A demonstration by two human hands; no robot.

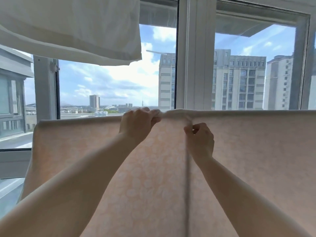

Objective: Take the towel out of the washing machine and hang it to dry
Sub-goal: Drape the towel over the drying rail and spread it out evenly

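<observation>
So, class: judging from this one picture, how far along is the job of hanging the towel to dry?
Done: the towel is out of the machine and draped over a line by the window, spread wide. In hand: the left hand grips its bunched top edge while the right hand pinches a vertical fold just below. Left: smoothing that bunched middle and letting go.

No readable text, label or number anywhere.
</observation>
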